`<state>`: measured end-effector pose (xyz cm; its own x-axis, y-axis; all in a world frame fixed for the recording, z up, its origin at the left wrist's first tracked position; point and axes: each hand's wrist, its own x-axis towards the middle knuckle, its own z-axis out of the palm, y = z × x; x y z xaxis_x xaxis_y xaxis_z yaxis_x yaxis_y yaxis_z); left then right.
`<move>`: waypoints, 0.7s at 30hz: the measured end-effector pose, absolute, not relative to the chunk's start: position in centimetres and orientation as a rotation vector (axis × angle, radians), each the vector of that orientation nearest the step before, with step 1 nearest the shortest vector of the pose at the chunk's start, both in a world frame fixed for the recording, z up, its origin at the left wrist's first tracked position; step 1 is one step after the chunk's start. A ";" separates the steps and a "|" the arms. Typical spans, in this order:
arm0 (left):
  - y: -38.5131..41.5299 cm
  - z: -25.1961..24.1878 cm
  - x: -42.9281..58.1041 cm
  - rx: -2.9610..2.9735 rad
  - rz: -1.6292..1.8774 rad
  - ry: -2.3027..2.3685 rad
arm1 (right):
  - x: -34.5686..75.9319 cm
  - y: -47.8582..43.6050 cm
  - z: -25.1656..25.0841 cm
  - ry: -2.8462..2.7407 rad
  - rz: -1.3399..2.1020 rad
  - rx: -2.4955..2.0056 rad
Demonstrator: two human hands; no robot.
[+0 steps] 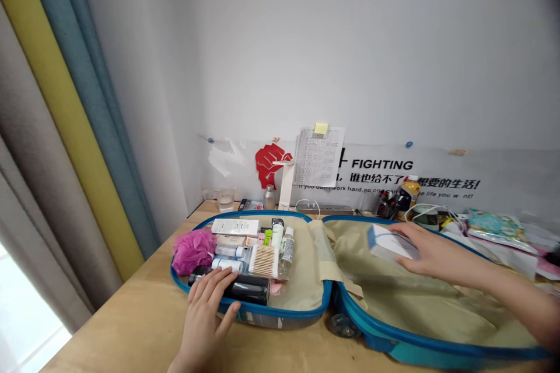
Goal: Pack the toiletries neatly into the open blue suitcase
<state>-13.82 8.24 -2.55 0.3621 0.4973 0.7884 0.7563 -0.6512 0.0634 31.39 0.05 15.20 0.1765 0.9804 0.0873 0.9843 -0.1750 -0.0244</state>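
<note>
Over an open blue suitcase (280, 311) on the table (131, 315), the left hand (203, 317) curls around a black bottle (251, 290) in the left half, beside a pink bath puff (193, 252) and a pack of cotton swabs (263, 261); the right hand (437, 250) grips a white box (389, 243) above the beige lining (406, 297) of the right half.

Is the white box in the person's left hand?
No, the right hand holds the white box, while the left hand rests on a black bottle in the blue suitcase.
</note>
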 end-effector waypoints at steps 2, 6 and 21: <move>8.2 -2.6 -13.8 -2.327 -1.176 -1.118 | 27.3 1.6 16.8 -2.077 0.079 -2.139; 8.2 -2.6 -13.7 -2.337 -1.176 -1.149 | 19.1 5.1 16.5 -2.252 0.167 -1.909; 8.0 -2.5 -13.5 -2.350 -1.177 -1.151 | 8.1 10.9 9.6 -2.372 0.268 -1.687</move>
<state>-13.55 8.04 -2.54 0.3537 0.5351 0.7672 0.7553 -0.6472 0.1032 8.12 10.86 9.64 -0.3180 0.9453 0.0720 0.9056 0.3254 -0.2722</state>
